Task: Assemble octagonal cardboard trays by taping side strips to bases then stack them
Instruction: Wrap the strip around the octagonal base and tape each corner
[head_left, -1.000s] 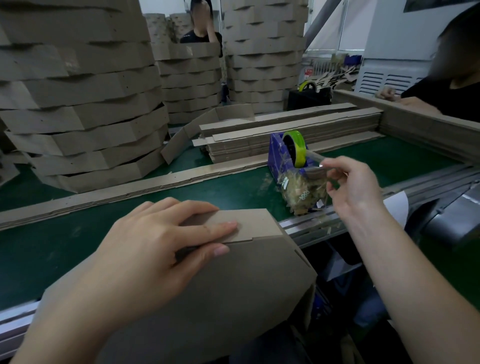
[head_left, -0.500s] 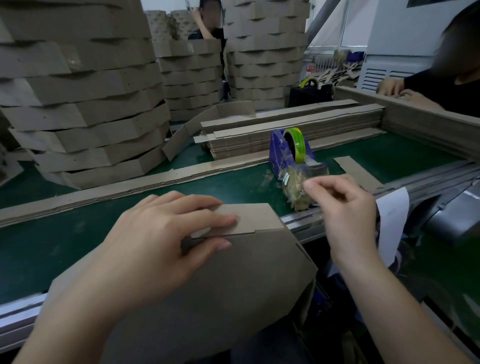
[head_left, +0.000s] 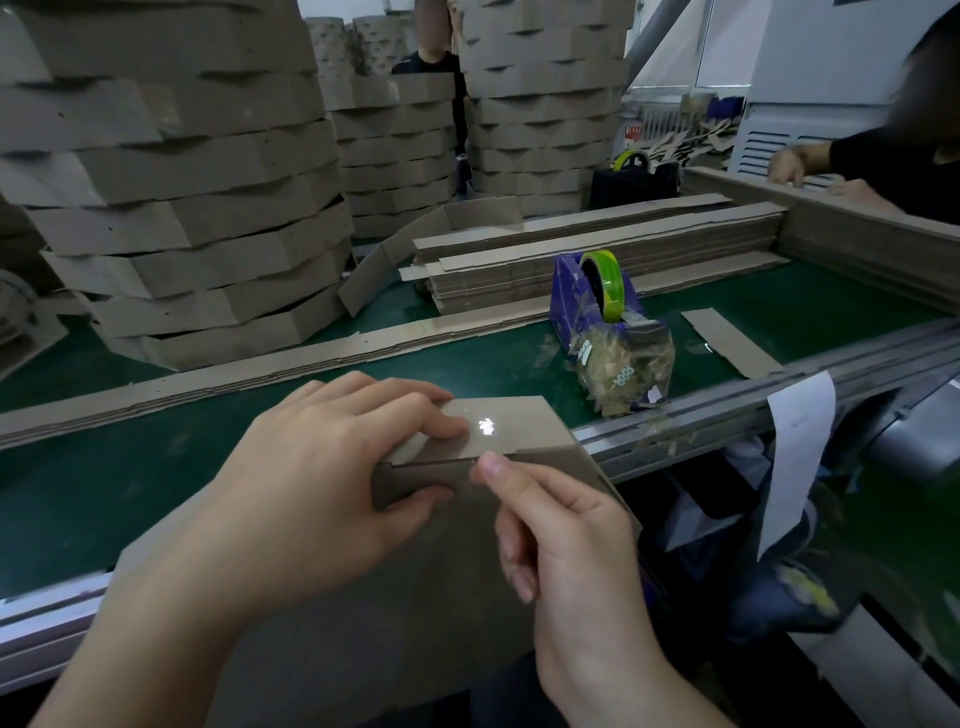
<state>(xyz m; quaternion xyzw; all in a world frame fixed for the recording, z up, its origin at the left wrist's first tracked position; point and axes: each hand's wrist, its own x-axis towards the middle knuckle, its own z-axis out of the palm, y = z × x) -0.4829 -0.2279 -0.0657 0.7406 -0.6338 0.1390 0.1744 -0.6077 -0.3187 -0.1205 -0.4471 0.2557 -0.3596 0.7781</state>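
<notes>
Cardboard tray (head_left: 405, 649) clamped at its seam by left hand (head_left: 322, 478), fingers over, thumb under; right hand (head_left: 571, 551) pinching clear tape (head_left: 485, 427) there.

The green counter (head_left: 104, 467) stretches away from the fingers (head_left: 415, 410), which hold a tray (head_left: 441, 665) over its near rail. Just beyond the fingers a long cardboard strip (head_left: 260, 379) lies across it. Beyond and to their right stands a blue tape dispenser (head_left: 566, 296), with a short cardboard piece (head_left: 727, 343) beside it. Farther off lies a pile of flat strips (head_left: 597, 249). Far to the left stands a tall stack of trays (head_left: 197, 249).
</notes>
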